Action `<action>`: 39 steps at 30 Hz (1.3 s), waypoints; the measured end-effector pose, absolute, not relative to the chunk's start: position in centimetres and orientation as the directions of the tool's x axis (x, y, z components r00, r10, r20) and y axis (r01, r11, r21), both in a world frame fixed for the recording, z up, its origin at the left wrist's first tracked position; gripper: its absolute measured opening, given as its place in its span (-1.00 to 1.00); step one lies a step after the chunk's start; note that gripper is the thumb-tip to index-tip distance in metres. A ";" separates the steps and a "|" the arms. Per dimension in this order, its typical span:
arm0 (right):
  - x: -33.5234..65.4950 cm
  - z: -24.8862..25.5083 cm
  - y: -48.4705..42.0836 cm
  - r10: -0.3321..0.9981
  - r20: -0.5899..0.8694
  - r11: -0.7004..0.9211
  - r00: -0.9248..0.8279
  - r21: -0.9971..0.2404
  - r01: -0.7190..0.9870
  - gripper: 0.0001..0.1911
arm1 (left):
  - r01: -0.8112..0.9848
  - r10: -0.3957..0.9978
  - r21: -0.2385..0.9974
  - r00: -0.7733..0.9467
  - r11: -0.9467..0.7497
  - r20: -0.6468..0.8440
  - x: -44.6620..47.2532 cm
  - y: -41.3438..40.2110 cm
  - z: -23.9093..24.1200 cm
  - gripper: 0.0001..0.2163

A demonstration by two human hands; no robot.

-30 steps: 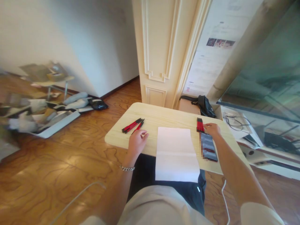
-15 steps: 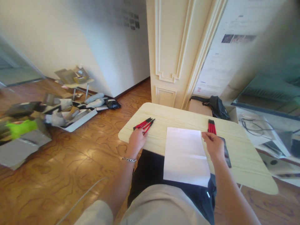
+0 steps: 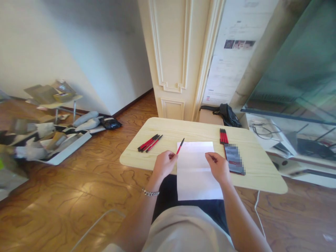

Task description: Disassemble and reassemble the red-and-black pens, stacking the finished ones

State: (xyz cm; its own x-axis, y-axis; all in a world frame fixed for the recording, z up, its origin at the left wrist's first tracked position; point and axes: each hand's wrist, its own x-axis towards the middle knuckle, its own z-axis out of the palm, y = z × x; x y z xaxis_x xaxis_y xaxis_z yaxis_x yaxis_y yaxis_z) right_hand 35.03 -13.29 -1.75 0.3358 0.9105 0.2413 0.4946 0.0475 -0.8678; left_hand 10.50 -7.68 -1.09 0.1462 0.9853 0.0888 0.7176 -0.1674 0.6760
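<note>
My left hand [image 3: 164,163] is closed around a red and black pen [image 3: 180,146], its tip pointing up over the left edge of a white sheet of paper [image 3: 195,169]. My right hand [image 3: 217,166] rests on the right part of the sheet, fingers loosely curled, holding nothing. A loose bunch of red and black pens [image 3: 149,142] lies left of the sheet. Another neat row of pens [image 3: 223,136] lies at the sheet's far right corner.
The small light wooden table [image 3: 262,171] also carries a dark flat object [image 3: 234,159] right of the paper. A black bag [image 3: 228,115] sits behind the table. Boxes and clutter [image 3: 44,129] lie on the wooden floor at left. A low shelf with cables [image 3: 265,133] stands at right.
My left hand has picked one pen from the left bunch and brought it to the paper. My right hand moved left from the right-hand pens onto the sheet.
</note>
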 end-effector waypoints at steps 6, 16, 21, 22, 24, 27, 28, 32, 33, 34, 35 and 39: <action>35.2 -2.4 -15.0 0.893 0.384 0.076 0.236 -0.644 0.761 -0.73 | 0.806 0.965 0.536 0.253 -0.253 0.075 17.3 -9.5 -2.0 -0.82; 33.8 -3.8 -16.6 0.949 0.279 -0.043 0.150 -0.356 0.933 -0.73 | 0.873 0.960 0.414 0.278 -0.257 0.010 19.7 -10.1 -2.8 -0.77; 32.9 -3.6 -16.2 0.942 0.261 -0.117 0.211 -0.334 0.935 -0.70 | 0.856 0.954 0.432 0.298 -0.283 0.035 20.0 -9.3 -2.4 -0.77; 32.8 -3.6 -16.1 0.940 0.261 -0.126 0.220 -0.332 0.935 -0.70 | 0.851 0.952 0.439 0.303 -0.287 0.036 20.0 -9.3 -2.3 -0.77; 32.6 -3.7 -16.1 0.937 0.263 -0.135 0.230 -0.334 0.933 -0.69 | 0.839 0.950 0.460 0.311 -0.290 0.032 20.0 -9.3 -2.1 -0.78; 32.6 -3.5 -16.1 0.938 0.257 -0.134 0.232 -0.347 0.928 -0.69 | 0.818 0.945 0.492 0.324 -0.298 0.034 19.7 -9.4 -1.9 -0.77; 32.8 -3.4 -16.0 0.941 0.250 -0.128 0.226 -0.356 0.926 -0.69 | 0.809 0.943 0.502 0.329 -0.305 0.044 19.6 -9.4 -1.9 -0.76; 33.9 -2.9 -15.1 0.960 0.222 -0.064 0.169 -0.415 0.908 -0.71 | 0.752 0.939 0.573 0.327 -0.325 0.105 18.4 -9.2 -1.9 -0.75; 34.3 -2.7 -14.7 0.960 0.228 -0.049 0.163 -0.435 0.899 -0.71 | 0.732 0.941 0.599 0.315 -0.326 0.127 17.9 -9.2 -1.9 -0.75; 34.6 -2.6 -14.2 0.958 0.236 -0.042 0.166 -0.455 0.890 -0.71 | 0.709 0.943 0.626 0.297 -0.325 0.153 17.4 -9.2 -2.0 -0.75; 35.0 -2.5 -13.7 0.955 0.240 -0.041 0.174 -0.473 0.880 -0.71 | 0.685 0.944 0.652 0.272 -0.325 0.185 16.9 -9.2 -2.1 -0.75; 35.5 -1.8 -11.4 0.964 0.184 -0.075 0.194 -0.509 0.857 -0.73 | 0.584 0.952 0.754 0.141 -0.302 0.272 15.0 -9.5 -2.9 -0.76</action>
State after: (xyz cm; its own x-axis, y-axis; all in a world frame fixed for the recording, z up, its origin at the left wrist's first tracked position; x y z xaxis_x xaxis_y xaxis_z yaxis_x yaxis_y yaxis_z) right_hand 35.46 -11.37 -1.76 0.1936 0.9636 0.1844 0.8574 -0.0748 -0.5092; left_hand 14.97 -9.54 -2.92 0.1412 0.9520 0.2717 0.5837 -0.3018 0.7538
